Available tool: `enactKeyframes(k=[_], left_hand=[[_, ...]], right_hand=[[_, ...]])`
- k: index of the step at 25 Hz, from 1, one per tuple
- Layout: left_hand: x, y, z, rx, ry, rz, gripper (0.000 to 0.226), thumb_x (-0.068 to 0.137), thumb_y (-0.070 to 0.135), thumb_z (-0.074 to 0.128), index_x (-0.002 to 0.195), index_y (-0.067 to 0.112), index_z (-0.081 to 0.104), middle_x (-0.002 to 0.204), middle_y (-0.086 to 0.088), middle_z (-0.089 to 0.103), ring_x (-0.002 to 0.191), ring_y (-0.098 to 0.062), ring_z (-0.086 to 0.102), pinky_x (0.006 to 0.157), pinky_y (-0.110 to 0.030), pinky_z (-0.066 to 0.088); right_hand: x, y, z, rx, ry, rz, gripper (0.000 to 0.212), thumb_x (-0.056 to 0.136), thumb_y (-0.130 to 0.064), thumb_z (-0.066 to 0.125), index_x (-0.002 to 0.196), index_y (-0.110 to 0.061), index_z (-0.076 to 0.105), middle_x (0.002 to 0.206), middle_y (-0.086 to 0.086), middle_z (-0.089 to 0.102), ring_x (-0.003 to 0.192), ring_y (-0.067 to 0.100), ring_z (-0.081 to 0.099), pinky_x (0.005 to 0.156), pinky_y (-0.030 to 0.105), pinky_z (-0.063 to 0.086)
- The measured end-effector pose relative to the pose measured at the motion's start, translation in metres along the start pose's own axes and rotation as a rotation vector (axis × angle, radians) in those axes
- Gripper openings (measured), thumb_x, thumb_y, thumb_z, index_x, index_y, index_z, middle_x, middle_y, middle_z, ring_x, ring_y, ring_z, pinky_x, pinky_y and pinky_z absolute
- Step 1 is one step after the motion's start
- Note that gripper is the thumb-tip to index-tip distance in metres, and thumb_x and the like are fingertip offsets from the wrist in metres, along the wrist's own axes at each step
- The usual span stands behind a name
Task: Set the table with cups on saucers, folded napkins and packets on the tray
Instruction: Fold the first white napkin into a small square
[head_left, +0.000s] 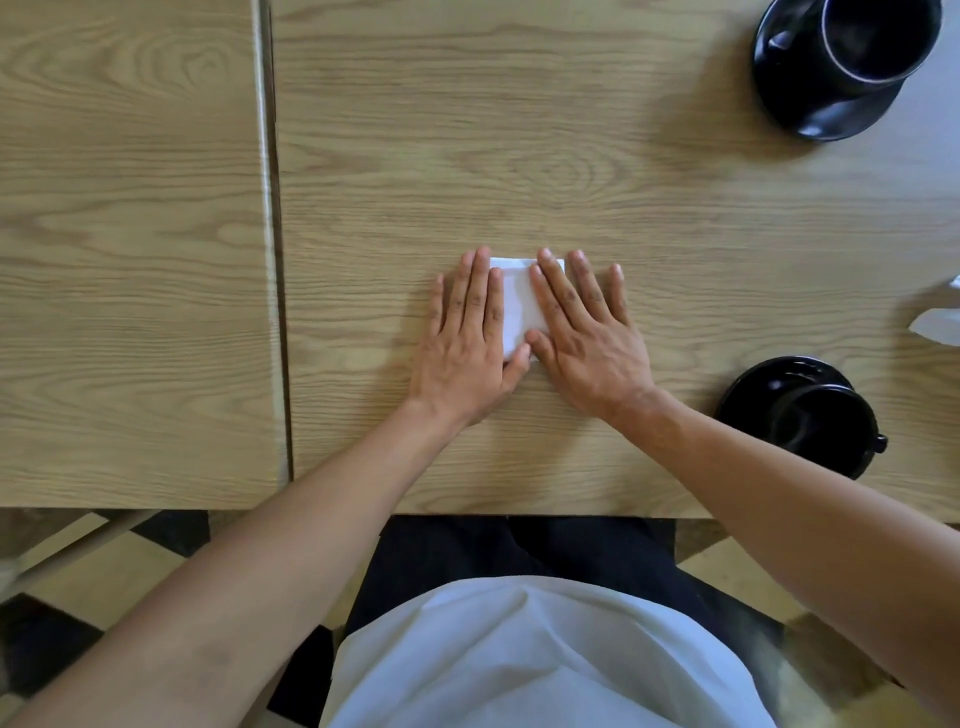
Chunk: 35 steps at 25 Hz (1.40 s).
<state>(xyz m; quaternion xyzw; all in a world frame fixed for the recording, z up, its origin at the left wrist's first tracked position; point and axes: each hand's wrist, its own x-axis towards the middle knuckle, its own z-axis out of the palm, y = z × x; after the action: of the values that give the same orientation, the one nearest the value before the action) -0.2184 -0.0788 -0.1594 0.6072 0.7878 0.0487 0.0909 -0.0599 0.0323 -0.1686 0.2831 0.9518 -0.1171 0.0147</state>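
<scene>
A small white folded napkin (519, 304) lies flat on the wooden table (571, 171) in front of me. My left hand (470, 338) presses its left edge with straight fingers. My right hand (587, 327) lies flat over its right side, fingers spread. Only a strip of the napkin shows between the two hands. A black cup (878, 39) stands on a black saucer (831, 111) at the far right corner. A second black cup (826, 423) sits on its saucer (753, 384) near the right front edge, beside my right forearm.
More white paper (937, 325) pokes in at the right edge of the view. A second wooden table (130, 260) adjoins on the left, with a narrow seam (275, 260) between them. Checkered floor shows below the front edge.
</scene>
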Motion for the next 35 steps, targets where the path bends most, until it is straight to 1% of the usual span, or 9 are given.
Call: enactKeyframes(k=[7, 11, 15, 18, 23, 26, 29, 32, 35], left_hand=[[0.002, 0.0, -0.012, 0.015, -0.109, -0.009, 0.084, 0.099, 0.054, 0.04, 0.158, -0.003, 0.019, 0.165, -0.027, 0.012, 0.156, -0.038, 0.008, 0.121, -0.062, 0.014], [0.003, -0.005, -0.033, -0.203, -0.073, -0.065, 0.081, 0.096, 0.037, 0.055, 0.158, 0.0, 0.02, 0.167, -0.021, 0.014, 0.155, -0.034, 0.014, 0.124, -0.053, 0.016], [0.006, -0.009, -0.054, -0.388, 0.087, -0.507, 0.059, 0.093, 0.03, 0.06, 0.144, 0.002, 0.048, 0.141, -0.017, 0.05, 0.131, -0.033, 0.047, 0.111, -0.042, 0.036], [0.012, -0.003, -0.065, -0.646, 0.044, -0.771, 0.044, 0.092, 0.036, 0.062, 0.126, 0.007, 0.065, 0.113, -0.005, 0.069, 0.108, -0.025, 0.063, 0.098, -0.038, 0.048], [0.018, 0.008, -0.068, -0.744, -0.052, -0.94, 0.046, 0.086, 0.034, 0.07, 0.125, 0.011, 0.065, 0.1, 0.007, 0.071, 0.098, -0.019, 0.067, 0.087, -0.034, 0.053], [0.022, 0.003, -0.068, -0.961, -0.103, -1.041, 0.022, 0.075, 0.025, 0.07, 0.092, 0.01, 0.069, 0.077, 0.008, 0.07, 0.068, -0.011, 0.062, 0.058, -0.021, 0.046], [0.021, -0.004, -0.075, -1.173, -0.188, -1.015, 0.014, 0.068, 0.017, 0.065, 0.055, 0.017, 0.059, 0.05, 0.011, 0.052, 0.047, -0.013, 0.047, 0.047, -0.018, 0.036], [0.016, -0.008, -0.081, -1.305, -0.253, -0.978, 0.003, 0.07, 0.009, 0.064, 0.069, 0.011, 0.066, 0.068, -0.004, 0.062, 0.061, -0.02, 0.057, 0.056, -0.03, 0.045], [0.011, -0.009, -0.086, -1.391, -0.285, -1.011, 0.03, 0.064, 0.013, 0.067, 0.094, 0.008, 0.066, 0.084, -0.009, 0.069, 0.072, -0.024, 0.064, 0.059, -0.032, 0.049]], right_hand=[[0.003, -0.001, -0.004, 0.008, -0.112, 0.023, 0.068, 0.108, -0.05, 0.025, 0.164, -0.017, 0.006, 0.173, -0.002, 0.003, 0.159, 0.028, -0.001, 0.125, 0.06, 0.004], [0.005, -0.006, -0.03, 0.3, -0.08, 0.077, 0.062, 0.107, -0.032, 0.041, 0.162, -0.015, 0.019, 0.172, 0.004, 0.01, 0.158, 0.028, 0.01, 0.126, 0.055, 0.008], [0.006, -0.024, -0.053, 0.495, 0.121, 0.545, 0.047, 0.093, -0.018, 0.053, 0.139, -0.009, 0.052, 0.133, 0.009, 0.057, 0.123, 0.029, 0.051, 0.106, 0.038, 0.041], [0.012, -0.038, -0.059, 0.6, 0.014, 0.844, 0.037, 0.094, -0.023, 0.051, 0.129, -0.013, 0.058, 0.117, 0.001, 0.068, 0.114, 0.023, 0.059, 0.093, 0.034, 0.044], [0.021, -0.05, -0.065, 0.66, -0.052, 0.984, 0.026, 0.092, -0.035, 0.055, 0.114, -0.021, 0.062, 0.098, -0.006, 0.073, 0.094, 0.02, 0.065, 0.088, 0.041, 0.051], [0.029, -0.042, -0.069, 0.788, -0.144, 1.022, 0.011, 0.091, -0.034, 0.057, 0.089, -0.023, 0.057, 0.077, -0.009, 0.061, 0.067, 0.011, 0.053, 0.064, 0.034, 0.042], [0.031, -0.037, -0.076, 0.894, -0.253, 0.959, 0.042, 0.089, -0.026, 0.056, 0.056, -0.023, 0.031, 0.054, -0.005, 0.032, 0.051, 0.016, 0.029, 0.052, 0.034, 0.022], [0.026, -0.043, -0.082, 0.94, -0.181, 0.972, 0.034, 0.089, -0.025, 0.056, 0.062, -0.021, 0.035, 0.06, -0.004, 0.036, 0.056, 0.015, 0.033, 0.055, 0.03, 0.027], [0.016, -0.05, -0.086, 1.203, -0.1, 1.036, 0.019, 0.092, -0.025, 0.06, 0.077, -0.017, 0.05, 0.08, 0.001, 0.053, 0.074, 0.018, 0.052, 0.067, 0.036, 0.048]])
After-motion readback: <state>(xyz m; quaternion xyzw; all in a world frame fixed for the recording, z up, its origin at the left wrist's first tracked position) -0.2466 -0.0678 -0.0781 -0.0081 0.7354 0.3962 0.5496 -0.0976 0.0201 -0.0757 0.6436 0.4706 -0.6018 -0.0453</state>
